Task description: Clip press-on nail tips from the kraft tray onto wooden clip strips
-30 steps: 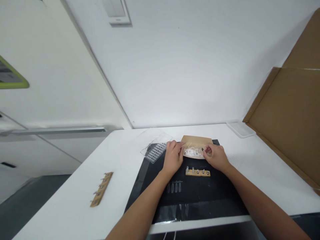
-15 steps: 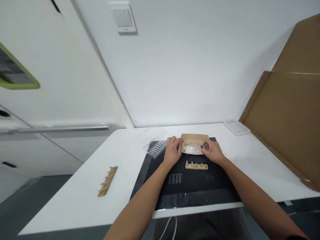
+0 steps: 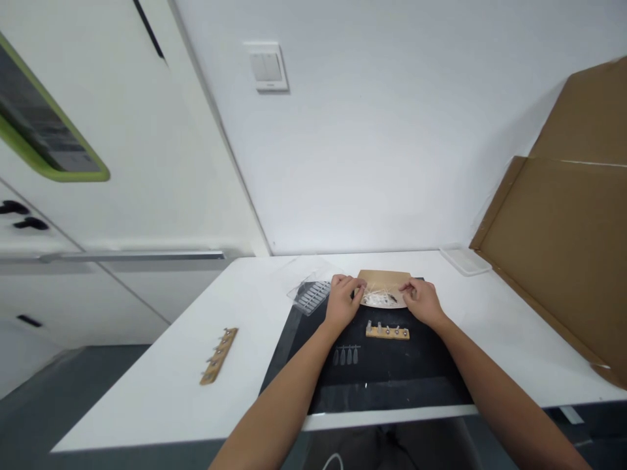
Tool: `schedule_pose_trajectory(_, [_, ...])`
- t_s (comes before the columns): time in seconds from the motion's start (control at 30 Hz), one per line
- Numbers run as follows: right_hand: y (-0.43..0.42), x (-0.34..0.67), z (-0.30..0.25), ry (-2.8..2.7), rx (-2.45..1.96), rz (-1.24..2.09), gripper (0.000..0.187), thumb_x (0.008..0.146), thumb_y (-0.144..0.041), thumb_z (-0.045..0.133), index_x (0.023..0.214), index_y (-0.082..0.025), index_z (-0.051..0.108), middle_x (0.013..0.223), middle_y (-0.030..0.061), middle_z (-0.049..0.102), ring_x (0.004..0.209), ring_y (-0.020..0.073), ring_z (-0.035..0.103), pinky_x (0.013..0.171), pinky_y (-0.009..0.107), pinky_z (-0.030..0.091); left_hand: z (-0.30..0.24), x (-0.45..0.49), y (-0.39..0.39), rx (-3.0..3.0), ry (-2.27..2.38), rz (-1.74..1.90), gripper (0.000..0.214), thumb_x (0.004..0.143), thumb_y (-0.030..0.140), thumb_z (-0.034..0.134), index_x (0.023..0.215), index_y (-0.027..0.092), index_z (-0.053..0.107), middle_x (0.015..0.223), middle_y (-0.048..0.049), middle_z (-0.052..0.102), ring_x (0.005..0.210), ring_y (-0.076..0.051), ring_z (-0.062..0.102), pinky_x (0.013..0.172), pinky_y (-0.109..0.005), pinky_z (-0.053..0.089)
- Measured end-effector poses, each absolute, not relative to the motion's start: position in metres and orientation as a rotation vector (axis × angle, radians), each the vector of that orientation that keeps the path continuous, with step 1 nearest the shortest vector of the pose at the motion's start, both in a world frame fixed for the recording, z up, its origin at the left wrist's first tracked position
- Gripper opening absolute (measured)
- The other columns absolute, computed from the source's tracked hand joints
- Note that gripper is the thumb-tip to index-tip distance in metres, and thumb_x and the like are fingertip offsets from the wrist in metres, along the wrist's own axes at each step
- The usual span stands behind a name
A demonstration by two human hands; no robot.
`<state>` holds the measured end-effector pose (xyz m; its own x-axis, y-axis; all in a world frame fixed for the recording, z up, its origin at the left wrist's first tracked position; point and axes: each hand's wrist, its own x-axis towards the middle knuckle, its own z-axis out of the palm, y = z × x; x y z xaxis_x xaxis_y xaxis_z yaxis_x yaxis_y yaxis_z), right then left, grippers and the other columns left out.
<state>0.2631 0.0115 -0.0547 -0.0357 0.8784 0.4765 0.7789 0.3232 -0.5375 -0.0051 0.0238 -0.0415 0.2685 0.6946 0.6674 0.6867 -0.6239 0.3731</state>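
My left hand [image 3: 342, 301] and my right hand [image 3: 422, 301] rest on a black mat [image 3: 392, 375], fingers curled in a pinch at either side of a brown paper sheet [image 3: 383, 281] that carries a heap of thin white strands [image 3: 379, 298]. What each pinch holds is too small to name. Just in front of my hands lies a small wooden strip [image 3: 387, 332] with several studs standing on it. Several clear nail tips [image 3: 345, 356] lie in a row on the mat below my left hand.
A clear box of nail tips [image 3: 311, 296] sits left of my left hand. A second wooden strip [image 3: 218, 356] lies on the white table [image 3: 206, 326] at the left. A clear lid [image 3: 462, 259] and a large cardboard sheet [image 3: 563, 248] stand at the right.
The camera has tilted up and shifted a little. Both hands stay at the paper sheet with only slight finger movement.
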Motion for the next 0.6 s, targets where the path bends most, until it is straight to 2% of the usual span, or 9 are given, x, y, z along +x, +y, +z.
schedule_pose_trajectory(0.13, [0.017, 0.272, -0.058, -1.733, -1.499, 0.11, 0.02, 0.082, -0.018, 0.053, 0.094, -0.025, 0.068, 0.094, 0.0017, 0.077, 0.085, 0.0214, 0.072, 0.086, 0.035, 0.052, -0.046, -0.006, 0.029, 2.512, 1.305, 1.345, 0.019, 0.104, 0.026, 0.056, 0.105, 0.023, 0.074, 0.097, -0.0028, 0.078, 0.09, -0.02, 0.065, 0.099, -0.043, 0.044])
schedule_pose_trajectory(0.23, [0.021, 0.278, -0.058, -1.716, -1.514, 0.065, 0.021, 0.083, -0.019, 0.052, 0.099, -0.025, 0.065, 0.1, 0.0037, 0.077, 0.087, 0.0221, 0.072, 0.087, 0.036, 0.053, -0.048, -0.006, 0.031, 2.52, 1.284, 1.366, 0.018, 0.102, 0.024, 0.058, 0.109, 0.023, 0.074, 0.101, -0.0034, 0.079, 0.093, -0.022, 0.066, 0.098, -0.045, 0.045])
schedule_pose_trajectory(0.43, [0.025, 0.299, -0.047, -1.918, -1.468, 0.044, 0.024, 0.084, -0.021, 0.059, 0.107, -0.024, 0.065, 0.104, 0.0051, 0.074, 0.094, 0.0241, 0.07, 0.095, 0.042, 0.046, -0.044, -0.006, 0.027, 2.582, 1.278, 1.324, 0.025, 0.103, 0.016, 0.052, 0.113, 0.023, 0.074, 0.099, -0.0032, 0.078, 0.093, -0.021, 0.065, 0.099, -0.046, 0.046])
schedule_pose_trajectory(0.6, [0.025, 0.338, -0.042, -2.124, -1.423, 0.063, 0.021, 0.09, -0.031, 0.063, 0.111, -0.025, 0.066, 0.108, 0.0063, 0.073, 0.106, 0.0277, 0.067, 0.101, 0.046, 0.039, -0.035, -0.005, 0.018, 2.594, 1.331, 1.275, 0.031, 0.103, 0.012, 0.046, 0.125, 0.02, 0.067, 0.109, -0.0065, 0.078, 0.102, -0.025, 0.063, 0.102, -0.05, 0.045])
